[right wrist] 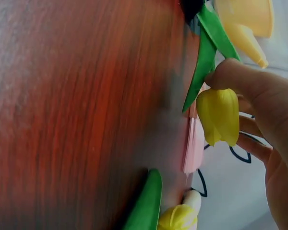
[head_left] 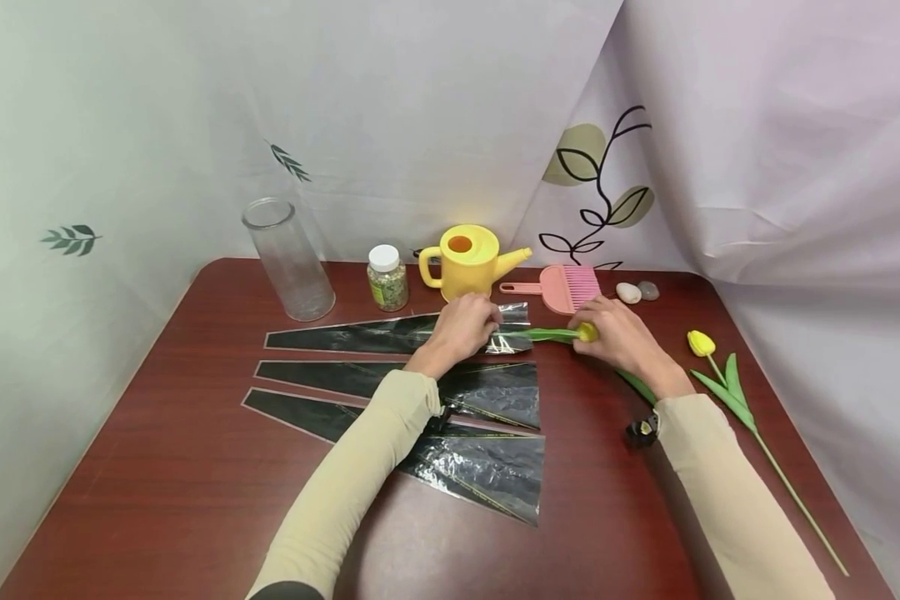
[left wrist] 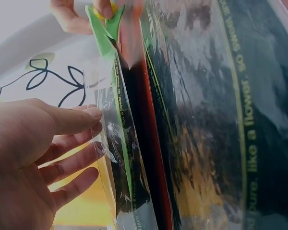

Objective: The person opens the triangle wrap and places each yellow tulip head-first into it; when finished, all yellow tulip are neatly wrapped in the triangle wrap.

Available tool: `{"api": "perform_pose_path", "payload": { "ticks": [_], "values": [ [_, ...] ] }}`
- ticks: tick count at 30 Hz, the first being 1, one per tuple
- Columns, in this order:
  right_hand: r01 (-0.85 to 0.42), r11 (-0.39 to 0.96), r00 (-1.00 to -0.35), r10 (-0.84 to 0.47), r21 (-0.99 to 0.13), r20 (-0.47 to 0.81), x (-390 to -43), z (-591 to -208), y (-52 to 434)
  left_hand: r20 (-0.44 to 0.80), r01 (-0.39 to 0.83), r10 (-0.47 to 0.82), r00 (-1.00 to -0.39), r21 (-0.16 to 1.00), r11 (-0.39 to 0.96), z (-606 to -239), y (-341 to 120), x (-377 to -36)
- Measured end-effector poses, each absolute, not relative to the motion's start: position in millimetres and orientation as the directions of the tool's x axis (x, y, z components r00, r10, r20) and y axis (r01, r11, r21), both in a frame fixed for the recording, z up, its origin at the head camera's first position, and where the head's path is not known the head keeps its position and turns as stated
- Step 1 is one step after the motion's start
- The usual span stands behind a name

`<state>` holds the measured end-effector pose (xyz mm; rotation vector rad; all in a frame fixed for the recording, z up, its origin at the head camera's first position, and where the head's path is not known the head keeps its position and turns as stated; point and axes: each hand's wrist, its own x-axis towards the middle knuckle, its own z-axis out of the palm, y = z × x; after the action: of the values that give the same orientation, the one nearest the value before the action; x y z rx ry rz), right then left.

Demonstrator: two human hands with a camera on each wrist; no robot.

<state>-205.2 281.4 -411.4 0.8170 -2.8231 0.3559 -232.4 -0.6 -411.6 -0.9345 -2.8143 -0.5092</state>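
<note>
Two hands work one flower: the left hand [head_left: 461, 329] pinches open the mouth of the top clear-and-black cellophane sleeve [head_left: 390, 335], so the right hand [head_left: 622, 337], gripping the yellow artificial tulip [head_left: 587, 332], can keep its stem inside.

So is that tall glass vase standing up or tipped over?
Standing up. The glass vase rests on its base on the table, open mouth on top, apparently empty.

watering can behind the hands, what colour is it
Yellow; the watering can shows best in the head view.
</note>
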Motion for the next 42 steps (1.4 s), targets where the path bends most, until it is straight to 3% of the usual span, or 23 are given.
{"api": "perform_pose_path", "payload": {
  "ticks": [16,26,33,42],
  "values": [
    [-0.604,0.762,-0.794,-0.547,-0.234,0.267,-217.9,-419.2,241.6,0.244,0.627,0.578,-0.779,0.318,0.711,-406.2,4.5,-233.7],
    [-0.579,0.763,-0.815,-0.533,-0.288,0.227,-215.4,-419.3,240.1,0.234,0.633,0.588,-0.774,0.315,0.707,-405.2,5.6,-232.1],
    [-0.456,0.732,-0.882,-0.45,-0.506,0.143,-202.7,-404.1,258.8,0.232,0.632,0.588,-0.775,0.304,0.713,-405.1,4.3,-231.7],
    [-0.354,0.731,-0.923,-0.373,-0.584,0.093,-198.7,-420.3,281.5,0.22,0.628,0.589,-0.778,0.311,0.713,-405.9,2.3,-232.4]
  ]
}}
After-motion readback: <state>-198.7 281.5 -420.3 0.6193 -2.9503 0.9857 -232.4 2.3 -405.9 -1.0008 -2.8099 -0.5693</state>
